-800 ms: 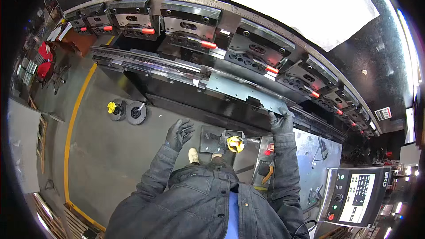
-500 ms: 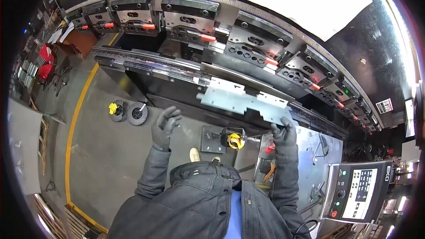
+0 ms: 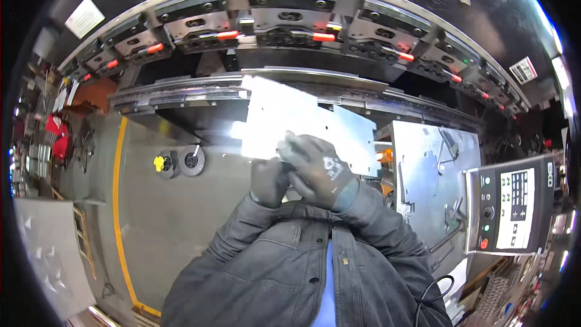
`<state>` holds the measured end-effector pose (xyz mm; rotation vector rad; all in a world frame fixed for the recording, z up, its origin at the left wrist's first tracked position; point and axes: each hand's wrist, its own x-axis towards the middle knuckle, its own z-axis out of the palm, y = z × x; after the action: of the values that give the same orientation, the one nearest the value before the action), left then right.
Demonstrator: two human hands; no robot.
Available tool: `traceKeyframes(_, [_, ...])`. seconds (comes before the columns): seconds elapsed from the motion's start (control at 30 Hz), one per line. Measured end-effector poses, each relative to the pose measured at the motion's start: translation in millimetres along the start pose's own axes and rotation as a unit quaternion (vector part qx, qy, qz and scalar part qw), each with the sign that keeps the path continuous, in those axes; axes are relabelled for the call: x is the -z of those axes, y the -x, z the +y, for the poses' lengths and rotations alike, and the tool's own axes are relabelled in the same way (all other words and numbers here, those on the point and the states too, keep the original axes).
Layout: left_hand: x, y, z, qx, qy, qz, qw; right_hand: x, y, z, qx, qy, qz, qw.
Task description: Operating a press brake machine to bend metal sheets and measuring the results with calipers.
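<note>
A bright, glare-lit sheet metal plate (image 3: 315,106) with a stepped outline slopes between my body and the long lower die rail (image 3: 181,91) of a press brake. My right hand (image 3: 321,169), in a dark glove, is closed at the plate's near edge, its fingers curled over it. Just beside it, my left hand (image 3: 268,183), also gloved, is closed against the same near edge. The two hands touch, and the right one partly covers the left one's fingertips. The plate's far edge overlaps the rail; whether it rests there I cannot tell.
Upper tool clamps with red handles (image 3: 324,37) line the machine above. On the right are a metal side table (image 3: 417,163) with tools and a control panel (image 3: 511,206). Round dark spools (image 3: 192,160) and a yellow floor line (image 3: 119,206) lie to the left.
My hands were apart, the left empty and open, the right at the plate's right end. Now they are together at its near edge. The plate has come nearer and turned; the view has shifted.
</note>
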<state>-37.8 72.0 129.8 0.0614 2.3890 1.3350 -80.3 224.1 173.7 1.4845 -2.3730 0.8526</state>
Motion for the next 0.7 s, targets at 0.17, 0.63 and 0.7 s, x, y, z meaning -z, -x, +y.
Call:
traceKeyframes(0.17, [-21,-31,-38,-0.209,0.796,0.112,0.557,0,46,4,-0.096,-0.138,0.060,0.984])
traceKeyframes(0.63, [-21,-123,-91,-0.222,0.826,0.017,0.518,-65,130,174,-0.413,-0.719,0.325,0.455])
traceKeyframes(0.7, [-18,-127,-88,-0.211,0.827,0.033,0.520,-63,124,177,-0.412,-0.717,0.323,0.460])
